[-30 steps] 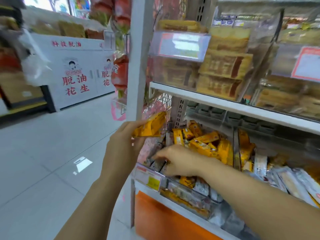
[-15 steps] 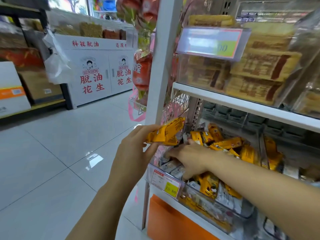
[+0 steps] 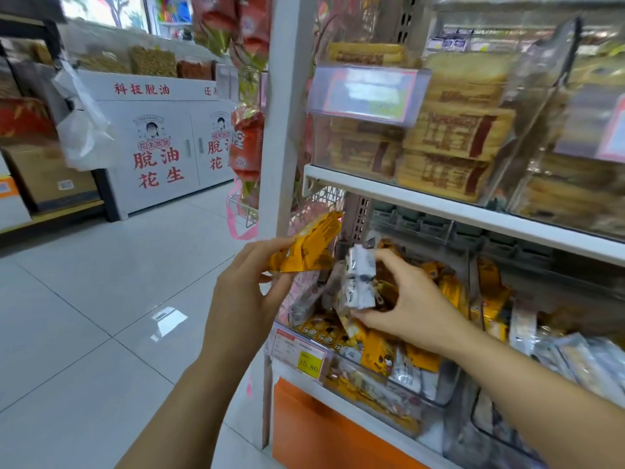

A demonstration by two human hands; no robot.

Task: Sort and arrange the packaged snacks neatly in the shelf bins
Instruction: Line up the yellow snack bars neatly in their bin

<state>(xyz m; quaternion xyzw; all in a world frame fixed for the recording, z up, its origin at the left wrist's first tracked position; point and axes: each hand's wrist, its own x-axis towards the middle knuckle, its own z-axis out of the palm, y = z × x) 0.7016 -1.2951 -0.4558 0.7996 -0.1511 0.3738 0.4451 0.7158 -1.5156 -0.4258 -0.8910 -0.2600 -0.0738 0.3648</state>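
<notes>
My right hand (image 3: 416, 306) has come up out of the bin (image 3: 372, 380), thumb and fingers now pinching silver packets (image 3: 360, 282). My left hand (image 3: 243, 292), just left of it, grips orange packets (image 3: 311, 245). White post (image 3: 280, 130) behind those. Price tag (image 3: 299, 350) below my right hand, on the bin front.

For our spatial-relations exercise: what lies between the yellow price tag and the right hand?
A heap of yellow snack packets, seen in the head view.
</notes>
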